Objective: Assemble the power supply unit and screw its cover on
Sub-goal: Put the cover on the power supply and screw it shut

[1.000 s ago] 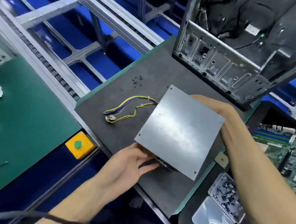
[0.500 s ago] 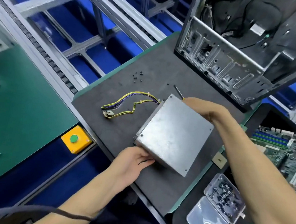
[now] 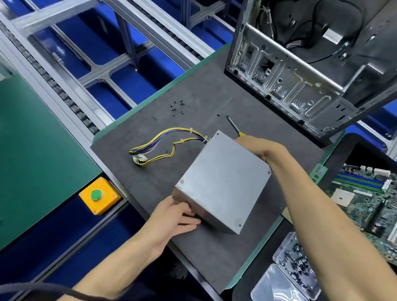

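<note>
Hands: 2, left hand (image 3: 176, 215), right hand (image 3: 257, 146), 1 power supply unit (image 3: 223, 182).

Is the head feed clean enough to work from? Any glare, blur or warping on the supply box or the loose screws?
Head view: soft even light, mild sheen on the power supply unit cover, no blown glare; loose screws small but distinct; straight conveyor rails bow from the wide-angle lens; right forearm close and slightly soft.

Grey metal power supply box (image 3: 223, 182) on dark bench (image 3: 207, 253), left hand (image 3: 174, 217) and right hand (image 3: 260, 148) gripping opposite edges, yellow-handled screwdriver (image 3: 235, 127) behind
</note>
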